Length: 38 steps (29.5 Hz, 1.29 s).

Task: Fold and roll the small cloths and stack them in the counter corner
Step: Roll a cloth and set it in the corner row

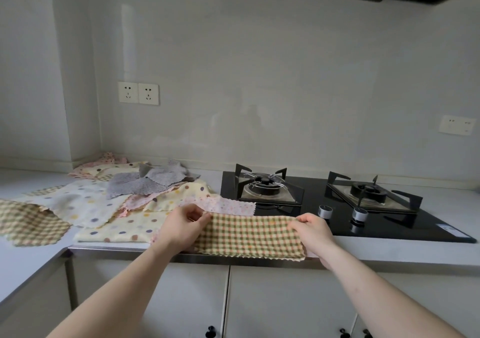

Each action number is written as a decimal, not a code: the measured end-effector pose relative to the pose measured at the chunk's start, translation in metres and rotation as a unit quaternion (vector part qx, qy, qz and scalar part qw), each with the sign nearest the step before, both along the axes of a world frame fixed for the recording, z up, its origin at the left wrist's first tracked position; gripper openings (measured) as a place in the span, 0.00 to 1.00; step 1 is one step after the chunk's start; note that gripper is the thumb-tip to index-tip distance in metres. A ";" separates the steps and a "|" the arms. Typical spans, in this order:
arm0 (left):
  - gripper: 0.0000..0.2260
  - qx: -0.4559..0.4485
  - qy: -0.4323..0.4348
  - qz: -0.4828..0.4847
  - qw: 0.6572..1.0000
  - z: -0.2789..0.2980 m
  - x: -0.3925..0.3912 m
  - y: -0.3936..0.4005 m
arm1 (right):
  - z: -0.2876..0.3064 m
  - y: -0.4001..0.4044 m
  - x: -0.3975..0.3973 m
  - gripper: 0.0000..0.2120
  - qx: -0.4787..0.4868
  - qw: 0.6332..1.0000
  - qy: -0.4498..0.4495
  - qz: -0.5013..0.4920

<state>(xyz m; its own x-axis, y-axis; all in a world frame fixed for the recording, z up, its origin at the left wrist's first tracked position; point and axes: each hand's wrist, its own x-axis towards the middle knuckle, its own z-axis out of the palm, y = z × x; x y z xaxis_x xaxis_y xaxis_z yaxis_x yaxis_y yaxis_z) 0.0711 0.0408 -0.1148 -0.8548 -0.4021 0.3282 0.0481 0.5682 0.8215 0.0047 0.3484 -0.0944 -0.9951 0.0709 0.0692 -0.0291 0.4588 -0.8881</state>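
A green-and-orange checked cloth (249, 235) lies folded in a long band at the counter's front edge. My left hand (183, 227) pinches its top left corner, and my right hand (311, 230) pinches its top right corner. Behind it lies a pink flowered cloth (228, 205). Several unfolded cloths are spread to the left: cream ones with dots (122, 227), a white dotted one (83, 202), grey ones (145, 182) and another checked one (28, 222). The counter corner (104, 157) holds a pink dotted cloth.
A black gas hob (389, 223) with two burners and two knobs (324, 211) sits right of the cloths. White counter (389, 250) runs along the front, with cabinet doors below. Wall sockets (138, 93) hang above the corner.
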 end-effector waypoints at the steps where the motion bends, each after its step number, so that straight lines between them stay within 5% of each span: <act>1: 0.08 0.006 0.000 0.000 1.000 0.001 0.001 0.000 | 0.005 -0.001 0.000 0.03 -0.007 1.000 0.004 0.003; 14: 0.10 0.048 -0.018 -0.008 0.999 0.005 0.000 -0.001 | 0.055 -0.057 -0.002 0.07 -0.040 0.993 -0.022 0.106; 23: 0.11 0.116 -0.013 -0.026 0.993 0.008 0.002 -0.002 | 0.052 -0.124 0.021 0.07 -0.123 0.975 -0.063 0.171; 33: 0.14 0.155 -0.008 -0.031 0.987 0.011 0.004 -0.005 | 0.032 -0.150 0.031 0.08 -0.097 0.972 -0.075 0.203; 38: 0.17 0.110 -0.016 -0.030 0.993 0.011 0.004 -0.005 | 0.026 -0.124 0.026 0.04 -0.135 0.974 0.013 0.180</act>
